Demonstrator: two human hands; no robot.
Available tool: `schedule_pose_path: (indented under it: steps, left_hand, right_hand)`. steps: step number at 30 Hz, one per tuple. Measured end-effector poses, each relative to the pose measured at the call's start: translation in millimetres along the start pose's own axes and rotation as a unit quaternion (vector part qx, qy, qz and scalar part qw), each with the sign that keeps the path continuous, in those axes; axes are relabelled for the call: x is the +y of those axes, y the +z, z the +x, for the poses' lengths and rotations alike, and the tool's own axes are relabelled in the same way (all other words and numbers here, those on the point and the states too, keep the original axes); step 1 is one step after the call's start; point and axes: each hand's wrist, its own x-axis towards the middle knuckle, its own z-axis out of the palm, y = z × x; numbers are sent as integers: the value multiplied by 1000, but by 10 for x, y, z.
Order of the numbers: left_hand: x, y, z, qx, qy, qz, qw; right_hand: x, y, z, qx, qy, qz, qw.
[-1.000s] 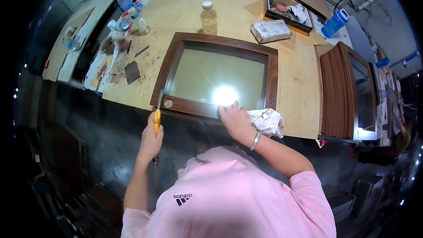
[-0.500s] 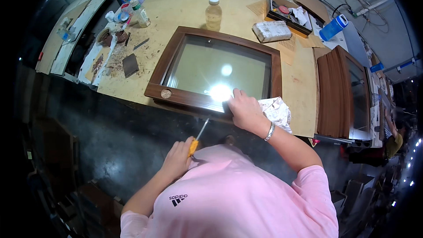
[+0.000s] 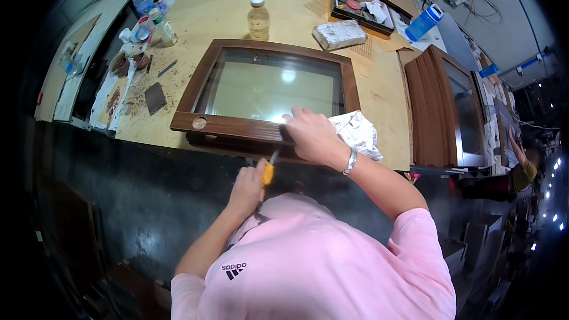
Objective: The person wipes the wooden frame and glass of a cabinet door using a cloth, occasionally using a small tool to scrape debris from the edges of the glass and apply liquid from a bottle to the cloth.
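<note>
A brown wooden door frame [image 3: 198,98] with a glass pane [image 3: 274,86] lies flat along the front edge of the workbench. Beneath its front rail shows another dark frame edge [image 3: 204,141]. My right hand [image 3: 311,136] grips the front rail near its right end, fingers curled over the top; its thumb side is hidden. My left hand [image 3: 248,188], below the bench edge, is closed around the yellow handle of a screwdriver [image 3: 268,173]. The thin metal shaft points up at the front rail, its tip hardly visible. A crumpled white cloth [image 3: 355,133] lies beside my right hand.
A capped bottle of pale liquid [image 3: 258,21] stands behind the frame. Farther right are a wrapped block [image 3: 339,35], an open box [image 3: 361,15] and a blue bottle [image 3: 424,22]. Stacked frames [image 3: 435,109] stand at right. Sandpaper [image 3: 156,99] lies left. Another person [image 3: 521,175] is far right.
My left hand has raised the screwdriver, bringing its tip up to the frame's front edge. My right hand keeps its place on the rail. The whole view has shifted slightly.
</note>
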Motion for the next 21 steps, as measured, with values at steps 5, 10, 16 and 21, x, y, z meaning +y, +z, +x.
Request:
schedule_pose_path:
  steps: [5,10,16,21]
  left_hand:
    - [74,143,73,-17,42,-43,998]
    - [49,-131,-220,-134,-9,-75,988]
    - [-218,-474,-978,-27,-120,-29,992]
    - [-32,-537,-861,-59,-113,-41,991]
  right_hand:
    - [-15,21,-28,6,1,-4,1000]
    - [37,185,-74,25,-8,17,1000]
    - [55,414,-107,17,1,35,999]
    - [66,565,-114,3,3,53,999]
